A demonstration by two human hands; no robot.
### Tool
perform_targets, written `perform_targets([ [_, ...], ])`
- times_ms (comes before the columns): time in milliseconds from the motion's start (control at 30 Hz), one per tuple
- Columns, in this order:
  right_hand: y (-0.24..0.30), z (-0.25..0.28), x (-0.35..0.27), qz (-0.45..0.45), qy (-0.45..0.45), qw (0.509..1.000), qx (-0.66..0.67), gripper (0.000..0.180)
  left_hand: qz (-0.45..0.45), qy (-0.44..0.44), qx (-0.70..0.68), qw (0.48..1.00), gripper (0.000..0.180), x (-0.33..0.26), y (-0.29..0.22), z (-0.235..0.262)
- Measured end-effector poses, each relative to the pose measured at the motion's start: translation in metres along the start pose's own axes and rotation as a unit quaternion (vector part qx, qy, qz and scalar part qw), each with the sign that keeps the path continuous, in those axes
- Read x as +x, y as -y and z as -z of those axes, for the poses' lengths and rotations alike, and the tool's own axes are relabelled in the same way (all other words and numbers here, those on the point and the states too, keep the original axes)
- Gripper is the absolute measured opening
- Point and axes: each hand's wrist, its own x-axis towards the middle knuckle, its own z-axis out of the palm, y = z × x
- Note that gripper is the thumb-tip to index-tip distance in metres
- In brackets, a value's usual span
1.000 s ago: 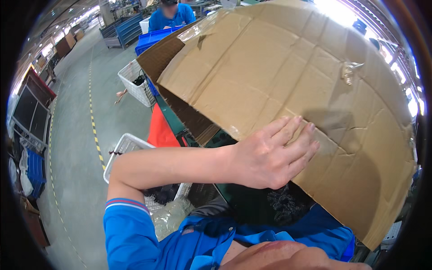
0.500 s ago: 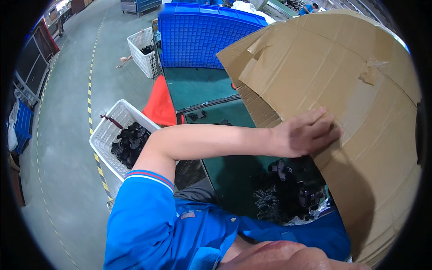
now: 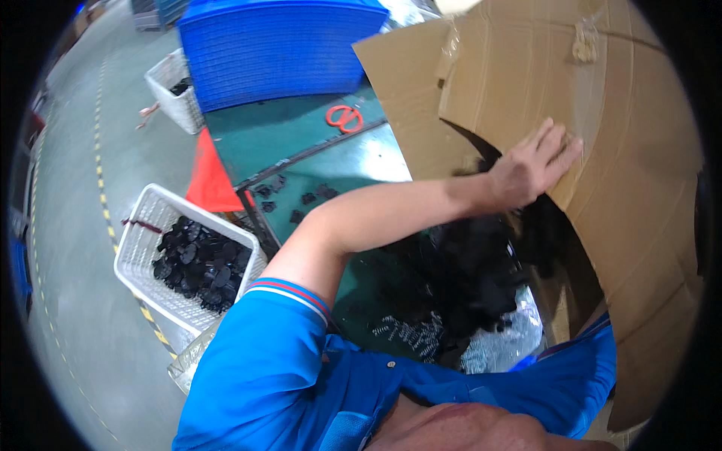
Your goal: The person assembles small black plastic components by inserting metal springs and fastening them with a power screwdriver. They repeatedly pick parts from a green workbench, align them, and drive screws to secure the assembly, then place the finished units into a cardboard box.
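A large brown cardboard box (image 3: 639,143) stands tilted over the right side of the table. My left hand (image 3: 535,167) lies on its side near the opening, fingers stretched out against the cardboard. Below my left forearm, a blurred heap of black parts (image 3: 477,259) spreads from the box mouth onto the green tabletop (image 3: 368,282). Small silvery pieces (image 3: 414,331) lie in front of the heap, beside clear plastic (image 3: 500,338). My right hand is out of sight; only its blue sleeve (image 3: 579,376) shows, running behind the box.
Left of the table, a white basket (image 3: 135,259) holds many black parts, with another white basket (image 3: 169,94) farther back. A blue crate (image 3: 278,56) stands at the table's far end. Orange-handled scissors (image 3: 344,118), loose black pieces (image 3: 307,197) and a red cloth (image 3: 210,177) are nearby.
The box has shifted and tipped, opening a gap under its edge. Many more black parts now lie on the table. My left hand has moved up slightly, its fingers straighter.
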Motion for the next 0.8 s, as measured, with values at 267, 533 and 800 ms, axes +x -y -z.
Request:
perform_targets([
  [267, 0.028, 0.105, -0.145, -0.066, -0.186, 0.978, -0.072, 0.068, 0.086, 0.043, -0.069, 0.993, 0.056, 0.01, 0.006, -0.05],
  [533, 0.069, 0.122, -0.311, -0.145, -0.374, 0.909, -0.112, 0.068, 0.099, -0.015, -0.167, 0.981, 0.067, -0.008, -0.008, -0.075],
  [800, 0.103, 0.081, -0.416, -0.199, -0.484, 0.843, -0.125, 0.067, 0.102, -0.11, -0.282, 0.948, 0.062, 0.044, -0.029, -0.088],
])
